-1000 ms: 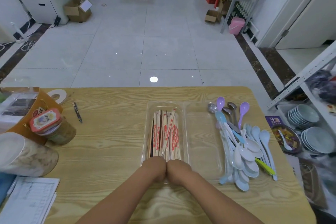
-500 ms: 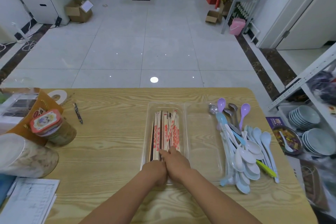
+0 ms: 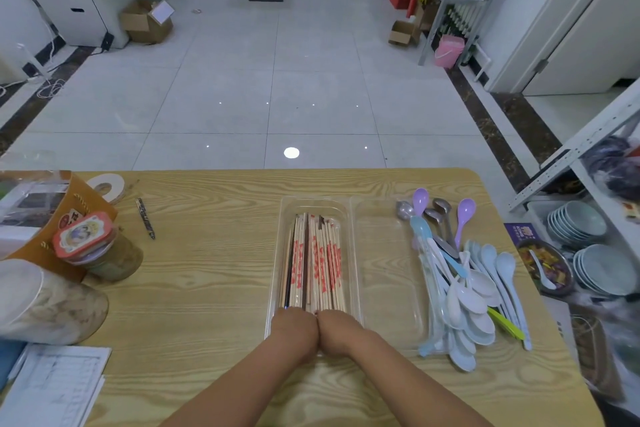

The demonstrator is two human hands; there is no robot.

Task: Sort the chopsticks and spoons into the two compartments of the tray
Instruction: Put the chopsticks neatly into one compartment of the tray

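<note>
Chopsticks (image 3: 317, 263) were filed in tray (image 3: 388, 270), left compartment; spoons (image 3: 467, 291) heaped at 3 o'clock, pen (image 3: 145, 218) at 9. Near ends were covered by left hand (image 3: 294, 331) and right hand (image 3: 337, 331); grasp could not be told.

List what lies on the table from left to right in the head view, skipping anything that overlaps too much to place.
red-lidded jar → pen → chopsticks → tray's empty right compartment → pile of spoons
</note>
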